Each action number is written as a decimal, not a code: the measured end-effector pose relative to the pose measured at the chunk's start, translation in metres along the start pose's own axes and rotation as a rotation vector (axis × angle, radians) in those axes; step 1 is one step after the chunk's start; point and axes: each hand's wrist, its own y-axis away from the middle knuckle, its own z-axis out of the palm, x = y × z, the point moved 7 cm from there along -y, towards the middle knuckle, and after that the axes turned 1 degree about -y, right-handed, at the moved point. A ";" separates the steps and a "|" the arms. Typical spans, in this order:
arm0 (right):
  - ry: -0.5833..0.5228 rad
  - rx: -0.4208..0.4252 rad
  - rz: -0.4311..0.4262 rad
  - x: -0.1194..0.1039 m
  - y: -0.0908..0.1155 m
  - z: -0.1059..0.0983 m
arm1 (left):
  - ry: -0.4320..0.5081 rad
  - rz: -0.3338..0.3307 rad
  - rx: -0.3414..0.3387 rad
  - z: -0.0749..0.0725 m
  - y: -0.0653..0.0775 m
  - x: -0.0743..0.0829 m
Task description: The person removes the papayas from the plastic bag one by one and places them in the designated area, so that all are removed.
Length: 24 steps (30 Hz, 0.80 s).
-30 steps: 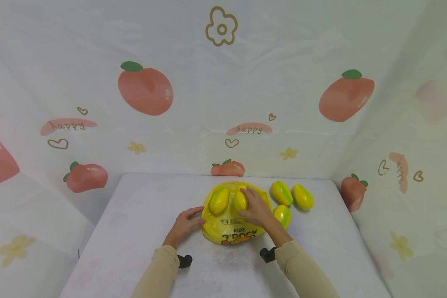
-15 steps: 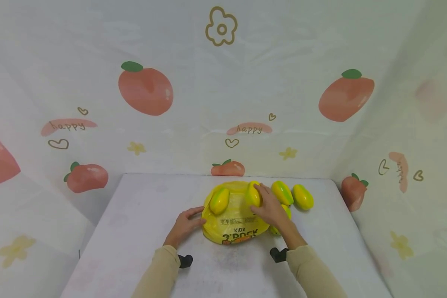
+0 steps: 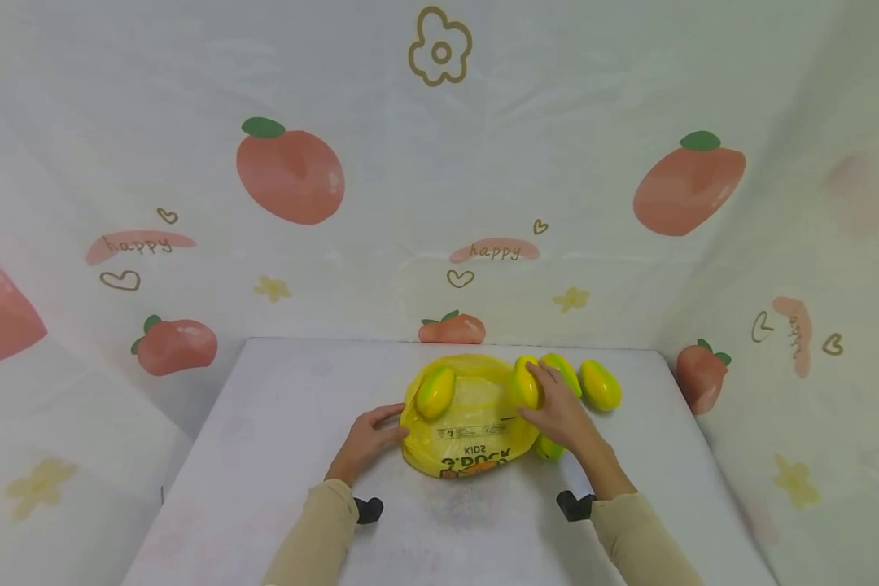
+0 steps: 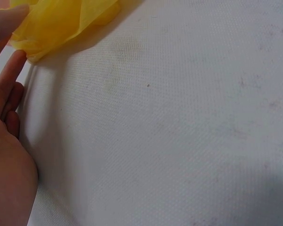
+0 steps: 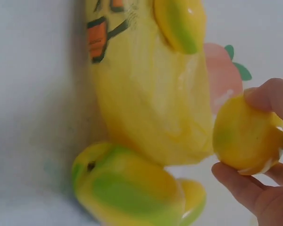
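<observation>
In the head view, a yellow plastic bag [image 3: 476, 443] with upside-down lettering lies on the white table. My right hand [image 3: 560, 407] grips a yellow-green toy mango [image 3: 525, 384] above the bag's right edge; in the right wrist view thumb and fingers pinch that mango [image 5: 247, 136]. A second mango [image 3: 436, 392] rests on the bag's left part. My left hand [image 3: 366, 443] touches the bag's left edge, its fingers fairly straight. Seen from the left wrist, fingertips meet the crinkled bag [image 4: 61, 28]. What the bag holds cannot be made out.
Two mangoes sit on the table at the back right, one [image 3: 566, 374] partly behind my right hand, the other [image 3: 601, 386] farther right. Another mango [image 3: 549, 448] lies against the bag's right side, below that hand. Patterned cloth walls [image 3: 381, 203] stand around the table [image 3: 293, 382].
My right hand has moved to the right with the mango, from over the bag's middle to its right edge. My left hand has stayed at the bag's left edge.
</observation>
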 end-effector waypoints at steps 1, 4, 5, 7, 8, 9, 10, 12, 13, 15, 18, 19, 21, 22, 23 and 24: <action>0.005 -0.001 0.000 0.002 0.002 -0.001 | 0.002 -0.001 0.000 0.000 0.000 0.001; 0.009 0.007 0.007 0.008 0.007 -0.004 | 0.007 -0.002 -0.001 0.000 0.001 0.002; 0.010 0.013 0.006 0.009 0.009 -0.005 | 0.008 -0.003 0.000 0.000 0.001 0.002; 0.021 0.030 -0.002 0.013 0.012 -0.006 | 0.007 -0.006 0.003 0.000 0.001 0.001; 0.025 0.039 -0.011 0.015 0.014 -0.007 | 0.006 -0.009 0.004 0.000 0.002 0.000; 0.029 0.046 -0.015 0.016 0.016 -0.008 | 0.004 -0.011 0.005 0.000 0.002 0.000; 0.034 0.052 -0.019 0.018 0.017 -0.010 | 0.003 -0.013 0.006 0.000 0.002 0.000; 0.043 0.057 -0.016 0.022 0.021 -0.012 | -0.003 -0.012 0.004 0.001 0.002 -0.001; 0.047 0.056 -0.012 0.023 0.022 -0.013 | -0.002 -0.010 0.002 0.001 0.002 0.000; 0.045 0.050 0.008 0.028 0.025 -0.015 | -0.004 0.000 0.000 0.001 0.001 0.001; 0.035 0.040 0.037 0.034 0.029 -0.017 | -0.009 0.007 0.003 -0.001 0.001 0.002; 0.035 0.037 0.048 0.037 0.031 -0.017 | -0.008 0.007 0.005 -0.001 0.001 0.002; 0.035 0.039 0.069 0.043 0.035 -0.018 | -0.006 0.000 0.006 -0.001 0.001 0.001; 0.037 0.042 0.078 0.046 0.037 -0.018 | -0.003 -0.004 0.005 -0.001 0.001 0.000; 0.040 0.048 0.088 0.050 0.038 -0.019 | 0.002 -0.008 0.004 -0.001 0.001 0.000; 0.039 0.054 0.096 0.053 0.040 -0.020 | 0.006 -0.008 0.003 -0.001 0.001 0.000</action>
